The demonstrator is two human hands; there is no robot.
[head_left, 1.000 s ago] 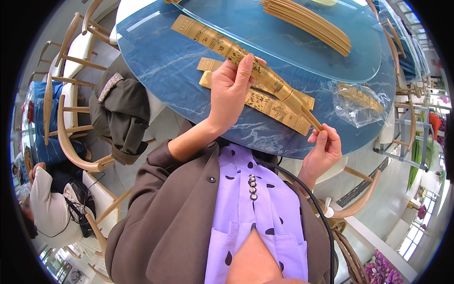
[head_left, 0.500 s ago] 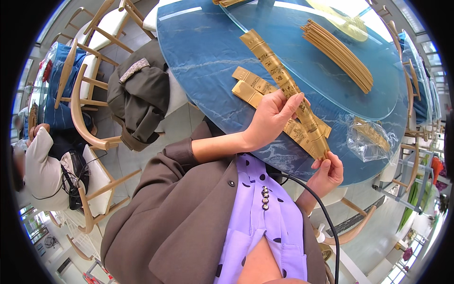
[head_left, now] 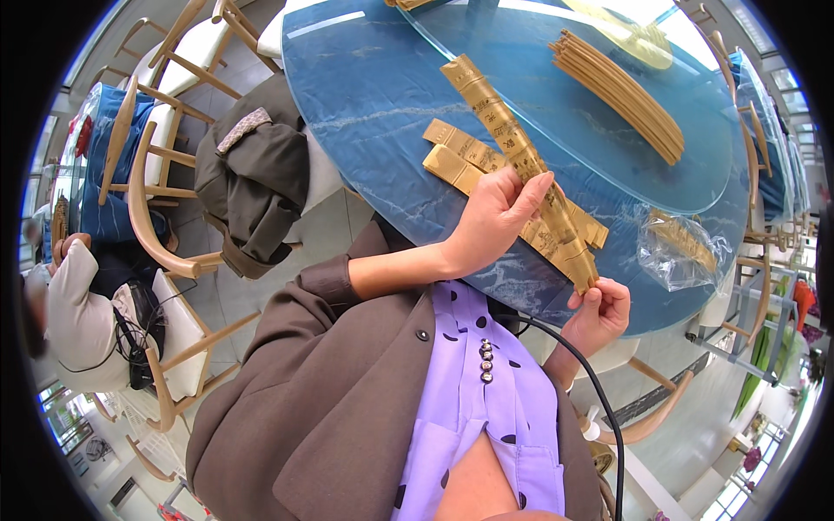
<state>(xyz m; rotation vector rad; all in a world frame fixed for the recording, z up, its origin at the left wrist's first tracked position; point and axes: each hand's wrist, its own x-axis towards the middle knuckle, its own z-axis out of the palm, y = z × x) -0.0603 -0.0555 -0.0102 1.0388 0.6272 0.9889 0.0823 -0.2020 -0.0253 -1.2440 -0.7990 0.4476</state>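
Observation:
A long, narrow gold wrapper [head_left: 495, 115] with dark printing slants up across the table, crumpled along its length. My left hand [head_left: 497, 215] is closed around its middle, the thumb lying on top. At its lower end my right hand [head_left: 599, 308] pinches the tip between thumb and fingers. Beneath it, several similar gold wrappers [head_left: 458, 165] lie crossed on the blue tabletop, partly hidden by my left hand and the held wrapper. Whether anything is inside the held wrapper cannot be made out.
On the round glass turntable [head_left: 695, 187] rests a stack of long gold-brown strips [head_left: 618, 97]. A clear plastic bag [head_left: 682, 249] with gold packets lies at the right. A dark jacket [head_left: 252, 169] covers a chair at the left. A black cable [head_left: 599, 391] runs beside my right arm.
The held wrapper's lower end has shifted slightly left, and my right hand with it. My left hand keeps its hold on the middle.

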